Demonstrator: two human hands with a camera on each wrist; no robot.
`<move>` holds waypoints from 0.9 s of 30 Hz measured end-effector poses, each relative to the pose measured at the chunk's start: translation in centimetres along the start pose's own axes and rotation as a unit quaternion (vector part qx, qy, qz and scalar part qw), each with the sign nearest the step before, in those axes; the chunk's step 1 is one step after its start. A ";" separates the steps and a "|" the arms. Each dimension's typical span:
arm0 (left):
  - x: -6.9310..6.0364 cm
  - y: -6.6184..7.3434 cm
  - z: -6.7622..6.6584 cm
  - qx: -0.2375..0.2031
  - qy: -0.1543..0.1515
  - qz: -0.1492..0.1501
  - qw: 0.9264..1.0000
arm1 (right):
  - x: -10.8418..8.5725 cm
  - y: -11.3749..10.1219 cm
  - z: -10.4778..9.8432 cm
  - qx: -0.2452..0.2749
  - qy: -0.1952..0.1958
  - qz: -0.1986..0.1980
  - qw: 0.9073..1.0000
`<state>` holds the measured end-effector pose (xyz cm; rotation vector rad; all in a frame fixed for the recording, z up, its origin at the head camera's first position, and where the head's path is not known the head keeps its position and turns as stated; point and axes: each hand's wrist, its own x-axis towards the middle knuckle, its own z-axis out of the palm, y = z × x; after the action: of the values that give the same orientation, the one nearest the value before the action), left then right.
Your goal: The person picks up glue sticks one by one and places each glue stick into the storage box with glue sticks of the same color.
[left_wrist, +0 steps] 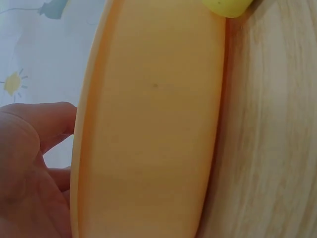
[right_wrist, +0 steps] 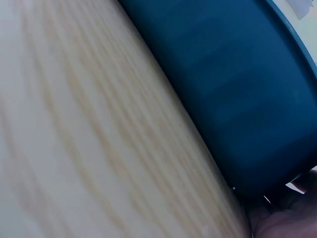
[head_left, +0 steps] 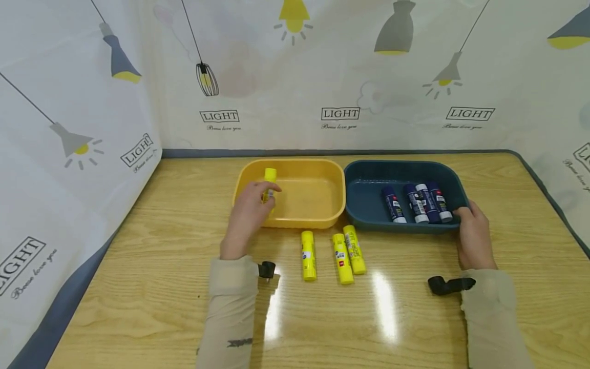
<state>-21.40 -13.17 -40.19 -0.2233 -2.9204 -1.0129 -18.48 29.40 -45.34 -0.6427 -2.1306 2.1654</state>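
On the head feed I had the left hand [head_left: 248, 218] over the left end of the yellow tray [head_left: 313, 200], thumb and index finger at a yellow glue stick [head_left: 270, 175] inside; couldn't tell if they pinched it or had let go, and the tray wall blocked my left wrist view. Right hand [head_left: 477, 238] gripped the near right corner of the blue tray [head_left: 367, 201], thumb over the rim. Four dark blue glue sticks [head_left: 392, 204] lay in that one. Three loose yellow sticks [head_left: 309, 256] lay on the table [head_left: 152, 230] in front, two side by side.
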 end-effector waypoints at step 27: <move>-0.3 2.3 1.8 0.146 -0.099 -0.019 0.984 | 0.0 0.3 -0.1 0.004 -0.004 -0.016 1.000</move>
<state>-20.79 -10.31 -40.17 -0.2688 -3.2149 -0.5811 -18.35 29.51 -45.58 -0.5958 -2.1205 2.1617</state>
